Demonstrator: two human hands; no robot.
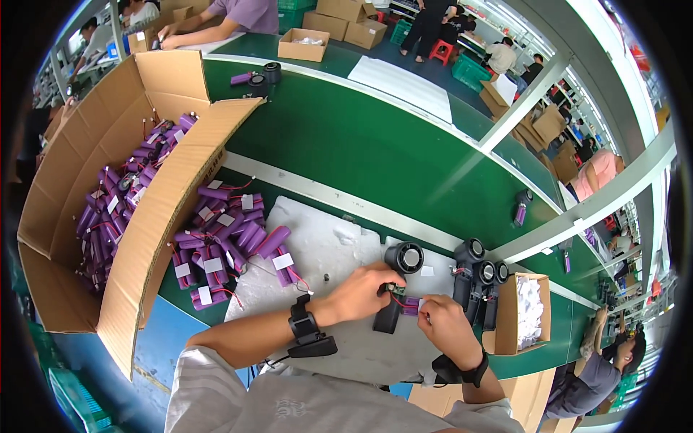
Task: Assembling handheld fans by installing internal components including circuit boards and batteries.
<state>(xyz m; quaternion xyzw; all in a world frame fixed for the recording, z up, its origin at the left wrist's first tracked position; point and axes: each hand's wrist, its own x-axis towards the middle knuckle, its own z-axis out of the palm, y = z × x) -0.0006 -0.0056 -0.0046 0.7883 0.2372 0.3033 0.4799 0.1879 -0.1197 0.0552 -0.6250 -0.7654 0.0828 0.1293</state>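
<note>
In front of me on a white foam sheet (325,249) lies a black handheld fan (404,257) with a round head and an opened handle (386,320). My left hand (363,294) is closed at the handle's upper end, its fingertips pinching by a small green circuit board (395,289). Thin red wires run between the board and a purple battery pack (411,306). My right hand (451,326) is closed, thumb and finger pinching the pack's right end, where a bit of white shows. The fingertips partly hide the exact grip points.
Purple battery packs (234,234) lie heaped left of the sheet, beside a large carton (180,195) full of more. Several black fans (485,273) stand at right, next to a small box (510,317) of white pieces. A green conveyor belt (346,137) runs behind; co-workers sit beyond.
</note>
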